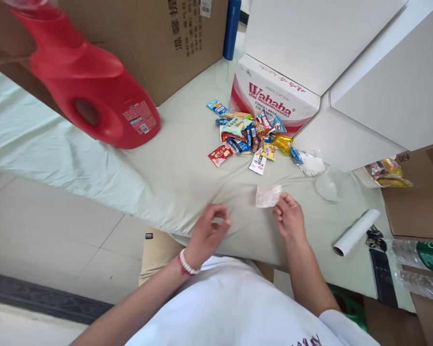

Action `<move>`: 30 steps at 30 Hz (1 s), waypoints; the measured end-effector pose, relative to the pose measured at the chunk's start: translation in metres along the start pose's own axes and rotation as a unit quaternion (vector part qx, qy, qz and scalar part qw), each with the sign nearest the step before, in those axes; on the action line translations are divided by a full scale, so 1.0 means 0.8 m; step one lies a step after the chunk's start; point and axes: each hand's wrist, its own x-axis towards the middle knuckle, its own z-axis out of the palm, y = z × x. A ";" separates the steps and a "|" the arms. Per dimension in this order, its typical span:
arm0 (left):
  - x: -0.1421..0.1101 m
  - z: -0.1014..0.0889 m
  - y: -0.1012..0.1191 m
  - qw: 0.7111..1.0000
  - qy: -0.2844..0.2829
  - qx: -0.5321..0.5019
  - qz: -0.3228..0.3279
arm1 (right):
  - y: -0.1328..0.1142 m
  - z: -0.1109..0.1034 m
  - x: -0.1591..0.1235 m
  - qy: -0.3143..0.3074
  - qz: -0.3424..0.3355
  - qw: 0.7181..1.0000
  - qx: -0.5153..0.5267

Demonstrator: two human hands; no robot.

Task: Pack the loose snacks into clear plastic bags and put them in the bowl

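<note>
My right hand (pixel 289 215) pinches the edge of a small, thin, pale translucent plastic bag (pixel 267 197) just above the cloth. To its left, my left hand (pixel 208 229) is curled, thumb and forefinger forming a loose ring with a slight gap at the tips; I see nothing in it. A red-and-white bracelet (pixel 188 263) circles the left wrist. Beyond both hands lies a pile of small wrapped snacks (pixel 250 134). A red packet (pixel 220 154) and a white packet (pixel 258 163) lie at its near edge.
A Wahaba-style white-and-red carton (pixel 274 98) stands behind the snacks. Left are a large red jug (pixel 101 96) and a cardboard box (pixel 137 43). Right are crumpled white gloves or plastic (pixel 312 164), a clear bowl (pixel 327 185), a white roll (pixel 357 232) and plastic bottles (pixel 418 254).
</note>
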 end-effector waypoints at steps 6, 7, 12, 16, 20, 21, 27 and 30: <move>0.055 0.073 0.012 0.997 -0.043 -0.049 -0.052 | 0.025 0.041 -0.060 -0.009 -0.017 1.000 0.010; 0.058 0.075 0.010 0.993 -0.044 -0.084 -0.070 | 0.026 0.039 -0.059 0.012 -0.013 0.999 0.034; 0.059 0.068 -0.003 0.928 0.012 -0.317 -0.197 | 0.030 0.018 -0.050 0.033 0.099 0.973 0.205; 0.061 0.063 -0.002 0.899 0.039 -0.376 -0.219 | 0.043 0.008 -0.062 -0.012 0.144 0.977 0.154; 0.063 0.064 0.002 0.944 0.038 -0.281 -0.169 | 0.040 -0.005 -0.069 0.108 -0.122 0.981 -0.109; 0.062 0.066 0.003 0.953 0.033 -0.258 -0.158 | 0.037 -0.006 -0.067 0.091 -0.190 0.962 -0.171; 0.058 0.067 0.002 0.979 -0.010 -0.158 -0.127 | 0.026 0.006 -0.038 -0.100 -0.282 0.908 -0.292; 0.061 0.051 -0.003 0.997 -0.012 -0.002 -0.077 | 0.024 0.006 -0.028 -0.078 -0.204 0.953 -0.212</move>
